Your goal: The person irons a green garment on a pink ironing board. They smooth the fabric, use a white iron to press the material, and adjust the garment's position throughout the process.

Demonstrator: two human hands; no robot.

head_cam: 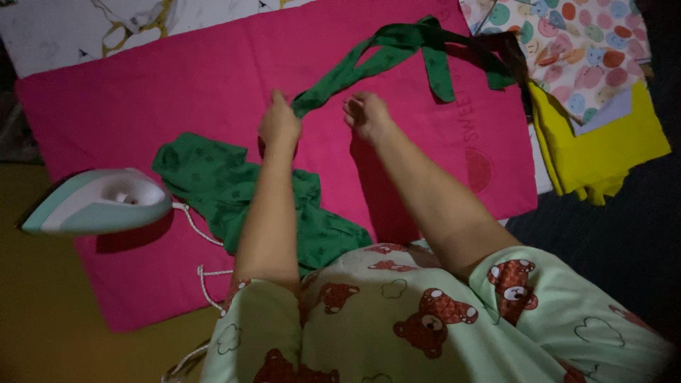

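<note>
- Dim light fell on a bright pink cloth mat (pixel 177 92) spread over the floor, with a marbled white sheet (pixel 85 28) beyond it.
- The left hand (pixel 279 122) was clenched around a strap of the dark green patterned garment (pixel 234 184), lifted above the mat.
- The right hand (pixel 367 113) hovered just beside the strap with curled fingers; whether it gripped anything could not be told.
- A white and pale green iron (pixel 96 202) rested at the mat's left edge.
- Folded yellow fabric (pixel 603 152) and smiley-print cloth (pixel 582 42) lay at right, partly cut off.
</note>
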